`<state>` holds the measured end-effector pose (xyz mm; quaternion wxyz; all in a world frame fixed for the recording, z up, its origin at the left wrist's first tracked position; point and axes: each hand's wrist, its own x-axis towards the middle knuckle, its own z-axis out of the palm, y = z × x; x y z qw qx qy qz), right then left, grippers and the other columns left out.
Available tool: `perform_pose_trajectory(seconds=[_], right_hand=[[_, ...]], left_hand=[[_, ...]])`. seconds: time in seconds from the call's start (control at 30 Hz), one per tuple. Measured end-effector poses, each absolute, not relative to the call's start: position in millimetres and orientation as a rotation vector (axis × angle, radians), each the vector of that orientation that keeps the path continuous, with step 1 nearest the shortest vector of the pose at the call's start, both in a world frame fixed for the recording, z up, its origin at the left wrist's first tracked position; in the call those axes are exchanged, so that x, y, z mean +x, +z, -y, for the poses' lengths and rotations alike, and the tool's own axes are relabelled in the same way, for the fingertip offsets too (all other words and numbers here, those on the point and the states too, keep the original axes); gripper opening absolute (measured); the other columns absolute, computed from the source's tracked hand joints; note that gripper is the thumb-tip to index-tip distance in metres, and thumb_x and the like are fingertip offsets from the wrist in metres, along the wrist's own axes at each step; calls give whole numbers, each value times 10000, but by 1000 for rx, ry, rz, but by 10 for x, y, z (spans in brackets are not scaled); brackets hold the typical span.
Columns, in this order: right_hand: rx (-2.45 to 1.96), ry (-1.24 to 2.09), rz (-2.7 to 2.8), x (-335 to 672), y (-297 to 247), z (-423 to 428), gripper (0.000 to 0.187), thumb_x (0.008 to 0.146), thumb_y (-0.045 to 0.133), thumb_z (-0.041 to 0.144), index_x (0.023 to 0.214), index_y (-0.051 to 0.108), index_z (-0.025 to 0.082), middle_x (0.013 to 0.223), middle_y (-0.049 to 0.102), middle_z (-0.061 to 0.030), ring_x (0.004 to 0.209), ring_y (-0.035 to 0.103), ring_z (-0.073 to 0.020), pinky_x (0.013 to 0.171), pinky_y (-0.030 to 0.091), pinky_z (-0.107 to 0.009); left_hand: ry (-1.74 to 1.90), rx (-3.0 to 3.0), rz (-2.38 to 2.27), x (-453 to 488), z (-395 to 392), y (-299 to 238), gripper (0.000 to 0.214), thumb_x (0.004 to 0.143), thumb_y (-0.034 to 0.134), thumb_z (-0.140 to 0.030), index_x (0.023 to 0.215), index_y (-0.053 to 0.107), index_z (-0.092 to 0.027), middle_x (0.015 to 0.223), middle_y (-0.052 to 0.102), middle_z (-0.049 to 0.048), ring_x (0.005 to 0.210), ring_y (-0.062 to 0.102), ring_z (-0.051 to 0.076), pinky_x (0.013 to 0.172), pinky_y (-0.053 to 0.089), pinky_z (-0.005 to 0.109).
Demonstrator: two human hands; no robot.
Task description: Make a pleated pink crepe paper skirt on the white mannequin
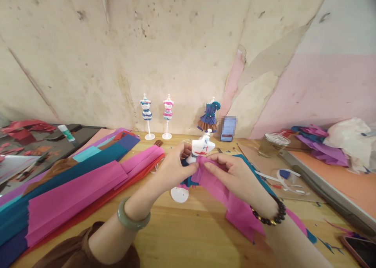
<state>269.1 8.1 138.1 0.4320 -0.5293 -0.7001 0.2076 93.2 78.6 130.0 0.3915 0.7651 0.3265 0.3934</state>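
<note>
A small white dress form point(202, 146) leans in front of me, its round white base point(179, 195) lifted or resting near the table. Teal paper point(185, 178) wraps its lower part. My left hand point(179, 164) is closed around the form's waist, its thumb against a strip of pink crepe paper point(219, 191). With my right hand point(227, 172) I pinch that strip against the form's front. The strip trails down to the right, under my right forearm. Some of my fingers are hidden behind the form.
Folded crepe paper sheets point(79, 187) lie on the left. At the back stand two small dress forms point(146, 111) and a dressed form point(210, 115) beside a phone point(227, 129). A plastic cup point(272, 144), paper scraps point(323, 148) and another phone point(361, 250) sit at right.
</note>
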Motion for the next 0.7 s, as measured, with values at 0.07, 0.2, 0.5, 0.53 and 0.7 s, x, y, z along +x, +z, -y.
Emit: perform_pose_trajectory(seconds=[0.07,0.2,0.5,0.53,0.7], right_hand=[[-1317,507,1759,2686,1393,-71,167,898,599,315,945,733,226,966,781,-16,879,716,-192,806,554,-301],[-1263,473,1781,2686,1373,-75,160,895,604,291,949,738,223,1003,782,-22,935,715,-196,839,553,-298],[-1286,443,1778,2699,1389,-81,176,900,588,302,957,736,225,1001,785,-32,923,723,-211,846,562,-328],[-1289,433,1774,2702,1391,-79,178,899,586,299,955,736,221,1000,785,-36,928,723,-213,850,562,-331],[-1334,375,1778,2709,1386,-71,178,894,572,264,943,735,212,1004,784,-51,933,725,-218,835,562,-329]], left_hand=[[993,1931,-831,933,-786,1300,242,731,630,-173,968,581,-171,920,657,45,856,615,185,783,488,324],[983,1939,-787,932,-792,1300,247,739,626,-186,981,579,-170,952,654,60,896,618,201,820,488,349],[925,1931,-747,873,-834,1278,231,793,653,-254,991,558,-183,965,620,45,920,591,188,847,474,346],[914,1922,-728,869,-831,1282,228,804,648,-262,999,561,-183,982,626,50,931,595,190,853,475,346],[940,1900,-752,886,-813,1305,240,778,628,-206,1011,577,-176,930,624,40,883,591,181,827,475,338]])
